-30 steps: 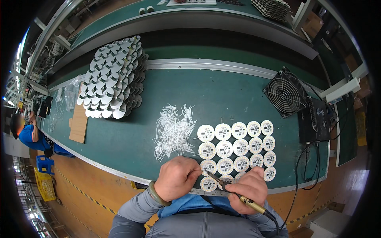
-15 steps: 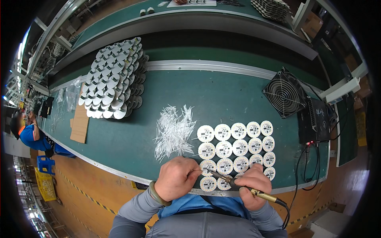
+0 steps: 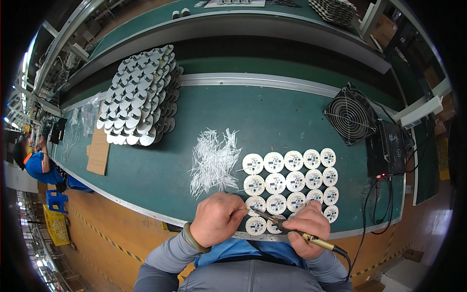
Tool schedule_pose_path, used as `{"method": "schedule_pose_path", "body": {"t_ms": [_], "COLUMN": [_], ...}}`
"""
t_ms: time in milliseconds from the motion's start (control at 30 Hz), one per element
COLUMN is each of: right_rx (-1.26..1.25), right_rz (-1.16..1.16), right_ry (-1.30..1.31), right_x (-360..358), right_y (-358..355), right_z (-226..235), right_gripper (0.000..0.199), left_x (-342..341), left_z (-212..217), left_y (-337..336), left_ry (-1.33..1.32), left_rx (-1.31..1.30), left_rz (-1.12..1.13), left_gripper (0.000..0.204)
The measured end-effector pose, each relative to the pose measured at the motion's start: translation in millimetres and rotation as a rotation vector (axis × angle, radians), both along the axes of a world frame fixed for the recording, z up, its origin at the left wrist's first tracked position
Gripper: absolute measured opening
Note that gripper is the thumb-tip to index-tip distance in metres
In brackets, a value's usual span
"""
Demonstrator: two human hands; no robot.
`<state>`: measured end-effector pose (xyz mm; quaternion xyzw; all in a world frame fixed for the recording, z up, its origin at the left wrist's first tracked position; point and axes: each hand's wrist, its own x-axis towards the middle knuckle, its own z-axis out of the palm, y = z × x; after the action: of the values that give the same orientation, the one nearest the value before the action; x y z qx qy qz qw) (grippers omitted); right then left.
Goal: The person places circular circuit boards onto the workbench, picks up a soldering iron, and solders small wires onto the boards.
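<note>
The left hand (image 3: 219, 220) pinches a wire (image 3: 249, 209) (barely visible), the right hand (image 3: 308, 230) closes round a soldering iron (image 3: 319, 242); slipping, it could scorch the round board (image 3: 257, 201).

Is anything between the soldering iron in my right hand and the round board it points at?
Nothing visible: the soldering iron reaches over the round circuit board; your left hand is at the board's left edge.

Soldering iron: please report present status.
Right hand gripping soldering iron. Tip at round circuit board. Left hand pinching thin wire at board's edge. No obstruction visible.
</note>
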<state>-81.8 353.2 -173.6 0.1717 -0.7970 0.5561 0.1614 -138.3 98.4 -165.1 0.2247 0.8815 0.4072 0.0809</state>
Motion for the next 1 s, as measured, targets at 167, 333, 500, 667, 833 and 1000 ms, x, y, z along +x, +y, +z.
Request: {"method": "schedule_pose_path", "body": {"t_ms": [167, 333, 500, 667, 833, 1000], "right_rx": [0.029, 0.009, 0.025, 0.034, -0.056, -0.083], "right_rz": [0.023, 0.015, 0.006, 0.006, 0.013, 0.007], "right_ry": [0.002, 0.001, 0.018, 0.026, -0.005, 0.011], "right_x": [-1.7, -2.0, -1.2, -0.8, -0.1, 0.0], "right_y": [1.7, 1.2, 1.0, 1.6, 4.1, 5.6], "right_z": [1.1, 0.1, -2.9, -2.9, -4.5, -4.4], "right_gripper": [0.024, 0.022, 0.022, 0.025, 0.026, 0.024], "left_x": [-0.2, -0.5, 0.2, -0.1, -0.8, -0.7], "left_z": [1.1, 0.2, 0.3, 1.4, 1.5, 0.6], "left_y": [1.4, 0.6, 0.3, 0.9, 0.7, 0.5], "left_ry": [-0.001, -0.002, -0.012, -0.006, -0.006, -0.007], "left_rx": [-0.005, -0.003, -0.014, -0.016, -0.012, -0.005], "left_rz": [-0.003, -0.007, -0.008, -0.006, -0.012, -0.012], "left_gripper": [0.009, 0.009, 0.008, 0.008, 0.008, 0.008]}}
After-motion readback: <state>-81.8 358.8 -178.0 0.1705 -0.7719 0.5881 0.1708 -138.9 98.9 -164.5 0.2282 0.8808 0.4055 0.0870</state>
